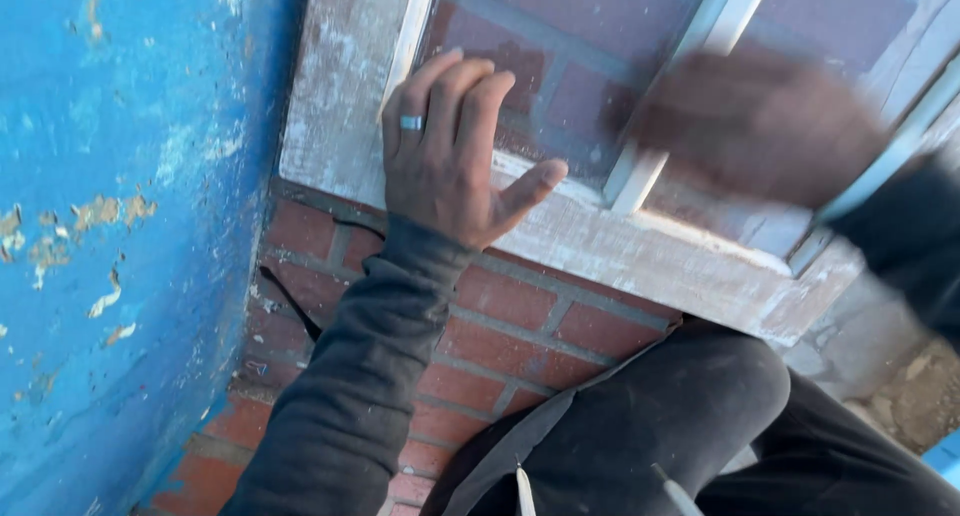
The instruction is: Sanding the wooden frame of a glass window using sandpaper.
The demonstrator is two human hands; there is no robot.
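The old window frame (600,231) lies flat on the red brick paving (500,341), its white paint worn and flaking. The left hand (450,151) rests on the frame's lower rail near its left corner, fingers together and laid flat over the glass pane (560,56), thumb spread along the rail; its grip is open and closes on nothing, only pressing down. A silver ring (411,123) sits on one finger. The right hand (755,126) is over the frame further to the right, across the white glazing bar (690,86), but it is smeared by motion, so I cannot tell whether its grip is open or closed, or whether it has anything in it.

Left of the frame stands a blue wall (130,246) with peeling paint. Below the frame, the person's knee in dark trousers (700,416) is bent over the bricks.

The frame looks stiff and fairly heavy, its wood rough and flaky, the glass fragile; the rails and corners seem the safe places to hold.
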